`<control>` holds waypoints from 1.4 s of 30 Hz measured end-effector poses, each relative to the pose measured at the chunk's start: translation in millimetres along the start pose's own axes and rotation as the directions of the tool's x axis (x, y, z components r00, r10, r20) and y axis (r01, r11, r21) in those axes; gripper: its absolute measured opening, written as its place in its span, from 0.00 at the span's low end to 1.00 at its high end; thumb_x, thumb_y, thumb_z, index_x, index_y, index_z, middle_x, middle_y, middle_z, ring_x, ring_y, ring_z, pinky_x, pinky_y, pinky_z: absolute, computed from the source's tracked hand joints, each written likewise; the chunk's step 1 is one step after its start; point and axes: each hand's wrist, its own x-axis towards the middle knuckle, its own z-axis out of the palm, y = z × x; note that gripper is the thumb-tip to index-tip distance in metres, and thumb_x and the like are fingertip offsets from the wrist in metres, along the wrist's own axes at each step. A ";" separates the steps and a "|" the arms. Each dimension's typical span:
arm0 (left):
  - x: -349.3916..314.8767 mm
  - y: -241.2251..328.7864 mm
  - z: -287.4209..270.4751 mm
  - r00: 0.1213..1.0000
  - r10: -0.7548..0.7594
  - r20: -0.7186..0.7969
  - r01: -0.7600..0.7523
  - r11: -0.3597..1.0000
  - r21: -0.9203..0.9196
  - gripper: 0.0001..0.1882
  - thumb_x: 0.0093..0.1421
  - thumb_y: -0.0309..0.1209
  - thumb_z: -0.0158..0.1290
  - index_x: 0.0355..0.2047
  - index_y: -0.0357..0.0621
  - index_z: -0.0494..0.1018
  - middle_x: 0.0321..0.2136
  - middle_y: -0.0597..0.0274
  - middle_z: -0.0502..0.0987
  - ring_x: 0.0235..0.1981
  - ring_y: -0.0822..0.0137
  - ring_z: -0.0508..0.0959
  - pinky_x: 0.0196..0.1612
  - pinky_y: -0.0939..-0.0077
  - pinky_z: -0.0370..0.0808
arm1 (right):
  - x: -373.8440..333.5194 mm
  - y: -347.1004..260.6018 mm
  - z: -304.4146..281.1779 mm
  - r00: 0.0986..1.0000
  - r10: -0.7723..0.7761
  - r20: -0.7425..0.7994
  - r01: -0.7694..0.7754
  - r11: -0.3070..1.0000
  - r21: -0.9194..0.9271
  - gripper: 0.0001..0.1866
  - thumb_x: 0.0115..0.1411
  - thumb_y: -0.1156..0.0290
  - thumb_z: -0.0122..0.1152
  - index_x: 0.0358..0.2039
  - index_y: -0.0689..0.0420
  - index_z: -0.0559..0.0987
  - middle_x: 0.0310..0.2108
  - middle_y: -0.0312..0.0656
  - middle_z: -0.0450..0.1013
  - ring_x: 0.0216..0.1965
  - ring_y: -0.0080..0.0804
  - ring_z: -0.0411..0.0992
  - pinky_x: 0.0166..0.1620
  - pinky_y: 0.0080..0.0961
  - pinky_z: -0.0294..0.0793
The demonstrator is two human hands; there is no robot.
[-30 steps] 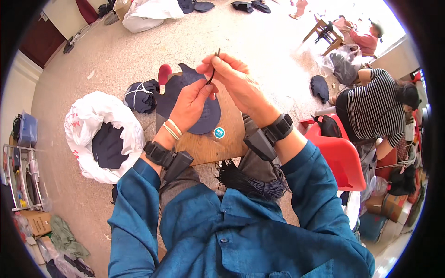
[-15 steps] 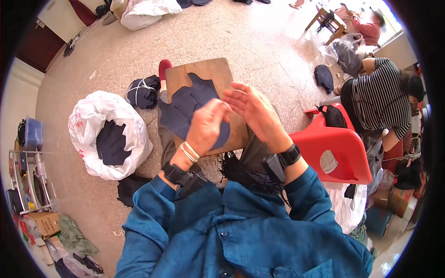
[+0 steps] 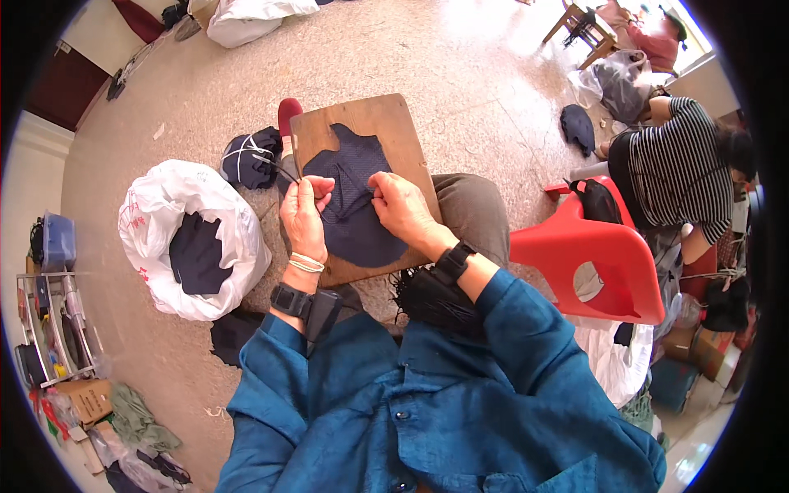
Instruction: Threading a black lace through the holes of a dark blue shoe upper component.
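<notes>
A dark navy cut piece of fabric (image 3: pixel 357 234) lies flat on a wooden board (image 3: pixel 403 127) over my lap. Above its left edge, my left hand (image 3: pixel 306 218) pinches a thin black cord (image 3: pixel 285 171), whose end sticks out toward the upper left. My right hand (image 3: pixel 404 212) is over the fabric's right side, fingers curled and thumb against them; whatever is between them is too small to make out. Between my thighs, under the board's near edge, rests a bundle of black cords (image 3: pixel 436 304).
On the left stand a white plastic bag (image 3: pixel 152 189) of dark fabric pieces and a tied dark bundle (image 3: pixel 251 160). A red plastic stool (image 3: pixel 592 246) is at my right, near a person in a striped top (image 3: pixel 678 164). Shelving (image 3: pixel 53 320) lines the left wall.
My hands have moved apart and now sit over opposite sides of the fabric. The right fingers, stretched out before, are curled in. A black cord now shows in my left hand.
</notes>
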 end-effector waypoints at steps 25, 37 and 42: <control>21.6 -14.6 -7.0 0.995 -0.094 0.021 0.096 0.968 -0.234 0.15 0.74 0.39 0.43 0.41 0.42 0.74 0.48 0.54 0.79 0.47 0.67 0.77 0.49 0.69 0.77 | -18.6 -28.9 26.4 0.959 -0.281 -0.037 0.280 0.959 -0.045 0.08 0.54 0.77 0.62 0.35 0.57 0.76 0.36 0.45 0.70 0.40 0.47 0.73 0.42 0.39 0.74; 26.6 -25.9 -12.7 0.997 -0.042 0.070 0.056 0.975 -0.216 0.15 0.74 0.38 0.43 0.41 0.40 0.74 0.47 0.52 0.80 0.49 0.65 0.78 0.55 0.70 0.73 | 0.4 -18.4 12.4 0.945 -0.265 0.192 0.262 0.964 0.043 0.03 0.54 0.77 0.60 0.28 0.59 0.74 0.28 0.47 0.69 0.34 0.50 0.72 0.38 0.41 0.73; 29.5 -22.5 -17.7 0.993 -0.100 0.064 0.115 0.948 -0.296 0.15 0.74 0.37 0.42 0.41 0.39 0.73 0.48 0.50 0.79 0.49 0.63 0.78 0.56 0.70 0.73 | 3.8 -10.5 5.4 0.887 -0.377 0.265 0.360 0.926 0.114 0.05 0.54 0.77 0.62 0.29 0.60 0.73 0.27 0.45 0.68 0.32 0.46 0.71 0.36 0.36 0.73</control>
